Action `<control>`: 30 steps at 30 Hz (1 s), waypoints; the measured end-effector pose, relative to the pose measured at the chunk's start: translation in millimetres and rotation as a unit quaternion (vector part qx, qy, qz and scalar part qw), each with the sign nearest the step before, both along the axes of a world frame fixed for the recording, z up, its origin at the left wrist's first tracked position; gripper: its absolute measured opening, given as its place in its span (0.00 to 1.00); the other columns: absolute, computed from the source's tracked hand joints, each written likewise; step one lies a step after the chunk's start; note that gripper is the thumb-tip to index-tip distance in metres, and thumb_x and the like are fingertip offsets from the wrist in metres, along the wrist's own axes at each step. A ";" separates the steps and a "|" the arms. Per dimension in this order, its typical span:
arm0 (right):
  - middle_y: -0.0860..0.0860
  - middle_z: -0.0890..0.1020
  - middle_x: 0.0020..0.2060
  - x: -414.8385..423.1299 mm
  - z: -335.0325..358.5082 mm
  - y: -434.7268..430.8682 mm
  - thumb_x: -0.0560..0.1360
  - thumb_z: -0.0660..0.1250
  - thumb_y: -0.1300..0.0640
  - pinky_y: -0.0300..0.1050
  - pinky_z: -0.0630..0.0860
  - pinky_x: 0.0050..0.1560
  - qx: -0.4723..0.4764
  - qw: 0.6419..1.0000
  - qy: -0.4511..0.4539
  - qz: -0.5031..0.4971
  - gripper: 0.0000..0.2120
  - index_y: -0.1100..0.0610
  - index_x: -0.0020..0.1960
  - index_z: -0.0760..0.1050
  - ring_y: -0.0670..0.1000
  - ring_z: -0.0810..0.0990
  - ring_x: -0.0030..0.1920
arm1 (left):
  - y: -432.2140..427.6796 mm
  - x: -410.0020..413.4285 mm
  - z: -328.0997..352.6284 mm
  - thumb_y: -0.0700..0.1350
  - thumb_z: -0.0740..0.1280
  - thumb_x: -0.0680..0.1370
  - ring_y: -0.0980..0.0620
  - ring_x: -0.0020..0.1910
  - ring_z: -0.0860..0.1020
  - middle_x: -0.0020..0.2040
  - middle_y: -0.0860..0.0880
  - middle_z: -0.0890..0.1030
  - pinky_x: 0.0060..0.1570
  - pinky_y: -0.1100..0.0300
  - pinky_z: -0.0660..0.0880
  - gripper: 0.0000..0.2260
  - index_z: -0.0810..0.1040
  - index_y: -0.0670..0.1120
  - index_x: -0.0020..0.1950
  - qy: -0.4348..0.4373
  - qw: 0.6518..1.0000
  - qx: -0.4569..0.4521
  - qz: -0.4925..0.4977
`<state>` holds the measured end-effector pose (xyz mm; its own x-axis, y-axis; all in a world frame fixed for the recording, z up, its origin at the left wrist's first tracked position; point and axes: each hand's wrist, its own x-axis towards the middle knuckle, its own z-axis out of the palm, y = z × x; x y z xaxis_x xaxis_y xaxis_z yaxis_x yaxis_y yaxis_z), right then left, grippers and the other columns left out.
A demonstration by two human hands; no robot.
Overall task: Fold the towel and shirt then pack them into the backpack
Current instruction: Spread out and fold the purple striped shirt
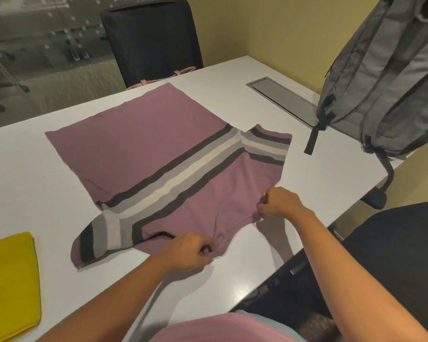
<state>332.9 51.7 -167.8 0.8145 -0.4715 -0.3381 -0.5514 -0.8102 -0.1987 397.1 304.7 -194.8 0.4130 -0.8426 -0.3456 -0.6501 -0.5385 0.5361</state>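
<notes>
A white table (232,90) carries the purple shirt (139,141), which is banded in dark grey, light grey and white and lies spread flat with its collar end toward the person. A grey backpack (381,82) stands upright to the right of the shirt, well apart from it. A folded yellow towel (10,280) lies left of the shirt, not touching. At the shirt's neckline, the left hand (185,253), knuckles up and fingers curled, pinches the left side; the right hand (278,203), likewise curled, pinches the right side.
</notes>
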 end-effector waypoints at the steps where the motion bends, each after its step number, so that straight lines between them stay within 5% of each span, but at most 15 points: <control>1: 0.52 0.81 0.44 0.0 -1.6 0.0 0.73 0.65 0.50 0.43 0.72 0.40 0.005 1.000 0.010 -0.015 0.12 0.57 0.48 0.79 0.52 0.77 0.42 | 2.1 -1.7 -2.7 0.48 0.66 0.75 0.56 0.41 0.76 0.45 0.52 0.81 0.41 0.63 0.72 0.10 0.79 0.46 0.54 0.005 1.000 -0.011 0.009; 4: 0.53 0.78 0.40 0.4 -7.4 -4.1 0.74 0.65 0.54 0.43 0.69 0.38 0.038 0.988 -0.076 -0.125 0.09 0.59 0.47 0.78 0.52 0.75 0.40 | 5.6 0.5 -2.4 0.46 0.66 0.76 0.56 0.36 0.75 0.40 0.50 0.81 0.39 0.63 0.72 0.07 0.80 0.45 0.49 0.022 0.993 -0.061 0.103; 9: 0.58 0.79 0.53 6.4 -27.0 -9.5 0.75 0.64 0.60 0.42 0.68 0.43 0.040 0.954 -0.223 -0.198 0.10 0.61 0.54 0.78 0.56 0.76 0.48 | 21.0 17.3 1.5 0.42 0.65 0.76 0.51 0.39 0.78 0.40 0.48 0.82 0.42 0.58 0.75 0.04 0.80 0.45 0.45 -0.056 0.965 -0.106 0.234; 17: 0.54 0.74 0.61 6.4 -51.9 -9.9 0.77 0.62 0.47 0.54 0.70 0.58 -0.052 0.989 -0.114 -0.081 0.17 0.52 0.62 0.73 0.56 0.70 0.61 | 65.9 44.0 8.3 0.31 0.63 0.73 0.45 0.51 0.74 0.50 0.42 0.79 0.52 0.52 0.72 0.09 0.79 0.40 0.49 -0.175 0.874 -0.164 0.422; 21: 0.53 0.75 0.60 6.9 -49.6 -27.7 0.77 0.62 0.48 0.55 0.70 0.56 -0.067 0.990 -0.099 -0.078 0.15 0.52 0.61 0.74 0.57 0.71 0.60 | 103.7 55.2 7.2 0.37 0.67 0.73 0.39 0.58 0.73 0.57 0.40 0.77 0.54 0.45 0.72 0.12 0.77 0.40 0.56 -0.171 0.832 -0.092 0.520; 27: 0.56 0.76 0.55 17.8 -43.0 -34.6 0.77 0.64 0.54 0.52 0.69 0.54 -0.095 0.989 -0.067 -0.092 0.11 0.55 0.57 0.76 0.59 0.74 0.56 | 133.1 55.5 2.2 0.48 0.77 0.67 0.41 0.63 0.71 0.64 0.42 0.72 0.57 0.43 0.70 0.33 0.68 0.43 0.67 -0.105 0.852 -0.005 0.513; 30: 0.58 0.78 0.53 26.6 -34.4 -9.9 0.76 0.63 0.57 0.53 0.68 0.53 -0.127 0.979 -0.143 -0.074 0.09 0.59 0.54 0.78 0.60 0.73 0.54 | 133.9 58.5 5.7 0.49 0.78 0.65 0.41 0.65 0.70 0.67 0.43 0.71 0.60 0.44 0.69 0.39 0.64 0.43 0.71 -0.079 0.848 0.015 0.524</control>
<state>359.5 41.8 -202.2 0.7745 -0.6315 0.0367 -0.6186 -0.7683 -0.1646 455.6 438.6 -189.1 0.9728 0.0240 -0.2303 0.1311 -0.8770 0.4623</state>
